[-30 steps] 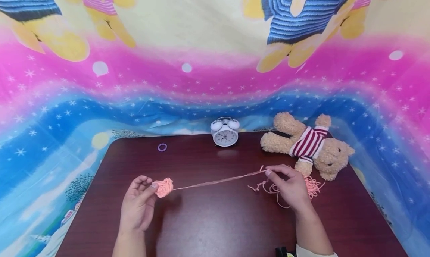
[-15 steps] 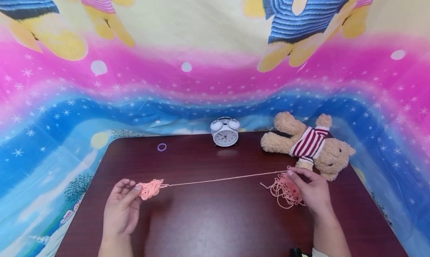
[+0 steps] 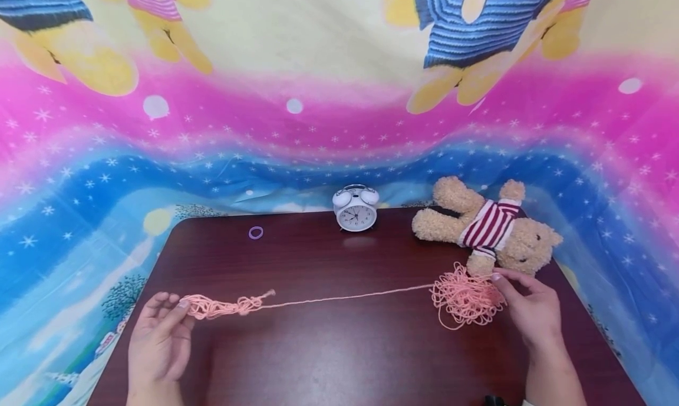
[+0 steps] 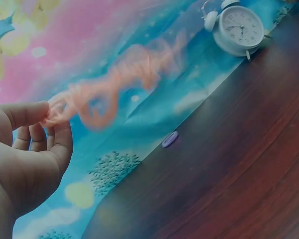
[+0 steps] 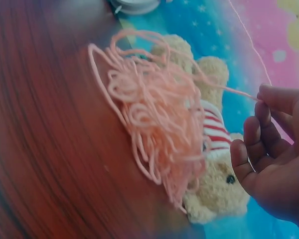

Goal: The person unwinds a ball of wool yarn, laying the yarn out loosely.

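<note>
At the table's left my left hand (image 3: 161, 341) pinches one end of a loose bundle of salmon-pink yarn (image 3: 217, 307) between thumb and fingertips. In the left wrist view this bundle (image 4: 102, 94) is blurred and stretches away from the hand (image 4: 35, 159). From its far end a single strand (image 3: 345, 298) runs to the right. Thumb and forefinger of my right hand (image 3: 536, 314) pinch yarn beside a tangled pile of the same yarn (image 3: 467, 297). The right wrist view shows a thin strand running from this pile (image 5: 154, 109) into the fingertips of the hand (image 5: 276, 144).
A teddy bear (image 3: 490, 226) in a striped top lies at the back right, just behind the pile. A white alarm clock (image 3: 355, 210) stands at the table's back edge. Left of it lies a purple ring (image 3: 256, 233). A printed cloth (image 3: 318, 129) hangs behind the brown table (image 3: 318, 359).
My hands have moved apart, left hand leftward and right hand rightward. The compact bundle at the left hand has loosened into a longer one. More of the pile shows at right.
</note>
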Demonstrator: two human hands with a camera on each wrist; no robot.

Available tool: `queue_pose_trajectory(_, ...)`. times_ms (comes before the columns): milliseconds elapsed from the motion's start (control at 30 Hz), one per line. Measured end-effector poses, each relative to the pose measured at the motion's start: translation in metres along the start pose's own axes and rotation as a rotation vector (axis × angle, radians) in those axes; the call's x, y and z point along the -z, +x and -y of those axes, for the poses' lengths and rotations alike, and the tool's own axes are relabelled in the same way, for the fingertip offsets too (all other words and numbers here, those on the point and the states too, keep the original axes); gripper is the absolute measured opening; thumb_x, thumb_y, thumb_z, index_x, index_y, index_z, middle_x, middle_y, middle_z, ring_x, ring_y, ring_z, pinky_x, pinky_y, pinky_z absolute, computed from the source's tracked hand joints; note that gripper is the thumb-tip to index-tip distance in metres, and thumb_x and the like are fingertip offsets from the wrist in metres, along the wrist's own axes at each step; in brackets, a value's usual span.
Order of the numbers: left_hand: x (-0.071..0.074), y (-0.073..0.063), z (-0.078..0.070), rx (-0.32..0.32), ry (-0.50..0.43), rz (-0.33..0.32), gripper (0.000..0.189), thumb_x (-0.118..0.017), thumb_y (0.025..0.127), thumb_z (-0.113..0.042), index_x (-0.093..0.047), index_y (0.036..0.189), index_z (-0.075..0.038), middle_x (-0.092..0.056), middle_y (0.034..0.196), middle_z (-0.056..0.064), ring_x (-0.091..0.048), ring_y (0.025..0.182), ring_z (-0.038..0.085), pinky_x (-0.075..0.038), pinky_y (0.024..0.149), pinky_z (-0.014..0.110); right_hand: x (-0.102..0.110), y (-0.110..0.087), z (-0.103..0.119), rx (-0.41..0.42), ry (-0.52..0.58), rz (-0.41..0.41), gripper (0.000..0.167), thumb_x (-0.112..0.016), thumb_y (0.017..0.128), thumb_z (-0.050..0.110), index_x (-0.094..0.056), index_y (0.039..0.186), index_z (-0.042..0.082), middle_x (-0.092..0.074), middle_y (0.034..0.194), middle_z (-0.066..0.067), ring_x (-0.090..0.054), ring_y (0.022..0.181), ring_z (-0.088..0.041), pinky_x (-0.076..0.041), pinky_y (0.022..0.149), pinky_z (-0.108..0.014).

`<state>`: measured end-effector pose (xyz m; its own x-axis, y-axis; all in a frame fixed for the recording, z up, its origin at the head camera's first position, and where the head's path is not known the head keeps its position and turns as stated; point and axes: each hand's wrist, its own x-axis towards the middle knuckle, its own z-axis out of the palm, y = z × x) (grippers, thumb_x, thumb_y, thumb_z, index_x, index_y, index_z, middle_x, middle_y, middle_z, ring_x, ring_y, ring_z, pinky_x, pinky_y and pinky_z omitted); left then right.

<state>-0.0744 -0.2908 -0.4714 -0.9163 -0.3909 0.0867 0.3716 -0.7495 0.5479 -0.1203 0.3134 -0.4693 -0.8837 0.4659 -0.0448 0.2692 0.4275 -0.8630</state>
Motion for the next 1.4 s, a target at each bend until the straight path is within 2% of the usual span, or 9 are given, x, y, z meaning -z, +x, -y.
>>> queue_pose_trajectory(200, 0.006, 0.002, -0.014, -0.045, -0.024, -0.056, 0.032, -0.045, 0.093, 0.03, -0.059, 0.105, 0.004, -0.066, 0.092, 0.014, -0.069, 0.079, 0.025, -0.061, 0.067, 0.034, 0.014, 0.009, -0.007, -0.054, -0.054, -0.033, 0.047, -0.075, 0.093, 0.049, -0.076, 0.124, 0.014, -0.068, 0.106, 0.021, -0.055, 0.107, -0.004, -0.044, 0.075, -0.017)
queue_pose_trajectory(400, 0.008, 0.005, -0.028, -0.094, -0.051, -0.073, 0.03, -0.044, 0.093, 0.03, -0.056, 0.106, 0.006, -0.064, 0.093, 0.016, -0.069, 0.079, 0.027, -0.061, 0.065, 0.035, 0.032, 0.021, -0.016, -0.107, -0.093, -0.033, 0.05, -0.071, 0.096, 0.05, -0.073, 0.128, 0.011, -0.066, 0.115, 0.01, -0.049, 0.13, -0.026, -0.041, 0.077, -0.022)
queue_pose_trajectory(500, 0.008, 0.006, -0.034, -0.112, -0.068, -0.068, 0.03, -0.043, 0.093, 0.031, -0.056, 0.106, 0.007, -0.064, 0.093, 0.018, -0.069, 0.079, 0.029, -0.061, 0.065, 0.036, 0.039, 0.026, -0.021, -0.128, -0.11, -0.021, 0.054, -0.068, 0.097, 0.053, -0.071, 0.132, 0.011, -0.063, 0.122, 0.004, -0.045, 0.136, -0.032, -0.04, 0.077, -0.022)
queue_pose_trajectory(567, 0.009, 0.007, -0.038, -0.115, -0.091, -0.064, 0.031, -0.043, 0.092, 0.032, -0.056, 0.105, 0.007, -0.065, 0.093, 0.018, -0.069, 0.078, 0.029, -0.061, 0.065, 0.037, 0.042, 0.028, -0.025, -0.137, -0.109, -0.02, 0.054, -0.068, 0.097, 0.053, -0.071, 0.132, 0.012, -0.063, 0.118, 0.008, -0.046, 0.132, -0.03, -0.041, 0.076, -0.022)
queue_pose_trajectory(700, 0.007, 0.008, -0.044, -0.128, -0.126, -0.071, 0.03, -0.044, 0.092, 0.031, -0.056, 0.106, 0.007, -0.065, 0.092, 0.019, -0.068, 0.077, 0.029, -0.061, 0.064, 0.037, 0.045, 0.029, -0.031, -0.114, -0.114, -0.019, 0.05, -0.069, 0.097, 0.049, -0.073, 0.126, 0.008, -0.066, 0.092, 0.02, -0.056, 0.103, -0.016, -0.044, 0.069, -0.02)
queue_pose_trajectory(800, 0.005, 0.01, -0.047, -0.134, -0.134, -0.077, 0.031, -0.046, 0.091, 0.032, -0.055, 0.107, 0.007, -0.065, 0.092, 0.019, -0.068, 0.077, 0.03, -0.061, 0.064, 0.038, 0.044, 0.029, -0.033, -0.088, -0.135, 0.007, 0.05, -0.069, 0.098, 0.044, -0.07, 0.127, 0.002, -0.066, 0.079, 0.019, -0.054, 0.082, -0.005, -0.046, 0.062, -0.02)
queue_pose_trajectory(1067, -0.007, 0.013, -0.043, -0.13, -0.122, -0.063, 0.033, -0.041, 0.091, 0.034, -0.054, 0.106, 0.007, -0.064, 0.092, 0.019, -0.067, 0.076, 0.029, -0.06, 0.063, 0.037, 0.037, 0.028, -0.03, -0.025, -0.259, 0.183, 0.06, -0.064, 0.1, 0.051, -0.064, 0.136, 0.003, -0.077, 0.108, -0.011, -0.056, 0.082, 0.006, -0.047, 0.07, -0.02)
queue_pose_trajectory(1267, -0.017, 0.015, -0.035, -0.14, -0.095, -0.043, 0.031, -0.042, 0.091, 0.033, -0.053, 0.106, 0.008, -0.062, 0.092, 0.019, -0.066, 0.075, 0.029, -0.06, 0.062, 0.036, 0.031, 0.02, -0.019, 0.079, -0.272, 0.192, 0.055, -0.066, 0.101, 0.046, -0.065, 0.135, 0.003, -0.075, 0.115, -0.018, -0.057, 0.082, 0.009, -0.049, 0.066, -0.016)
queue_pose_trajectory(1400, -0.022, 0.015, -0.033, -0.138, -0.098, -0.025, 0.031, -0.042, 0.091, 0.033, -0.054, 0.106, 0.008, -0.063, 0.093, 0.019, -0.067, 0.077, 0.029, -0.06, 0.063, 0.036, 0.02, 0.014, -0.007, 0.124, -0.235, 0.213, 0.052, -0.066, 0.102, 0.042, -0.064, 0.136, 0.002, -0.073, 0.118, -0.021, -0.067, 0.082, -0.002, -0.052, 0.065, -0.019)
